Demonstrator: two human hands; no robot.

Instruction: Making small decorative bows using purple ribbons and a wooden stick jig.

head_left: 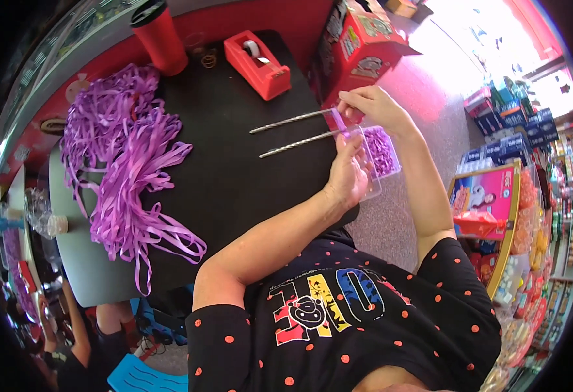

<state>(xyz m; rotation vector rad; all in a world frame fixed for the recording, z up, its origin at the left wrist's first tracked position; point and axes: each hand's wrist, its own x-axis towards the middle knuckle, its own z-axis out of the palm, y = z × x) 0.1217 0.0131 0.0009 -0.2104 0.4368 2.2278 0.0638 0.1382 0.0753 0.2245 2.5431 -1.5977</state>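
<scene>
Two spiral metal rods, like long drill bits, lie nearly parallel; the upper rod [286, 122] and the lower rod [293, 146] extend left over the black tabletop. A short purple ribbon [338, 121] spans them near their right ends. My left hand [350, 173] has its thumb and fingers closed at the ribbon by the lower rod. Above it, my right hand [374, 108] is bent with its fingers drawn together near the upper rod's end; what they pinch is too small to make out. Just beyond my left hand is a clear plastic box [396, 171] holding purple ribbon pieces.
A big heap of purple ribbon [126, 163] covers the left of the black table [214, 189]. Along the back stand a red cup [162, 42] and a red tape dispenser [257, 65]. A red carton [365, 46] adjoins the right side. Packed shelves and boxes [511, 124] line the right.
</scene>
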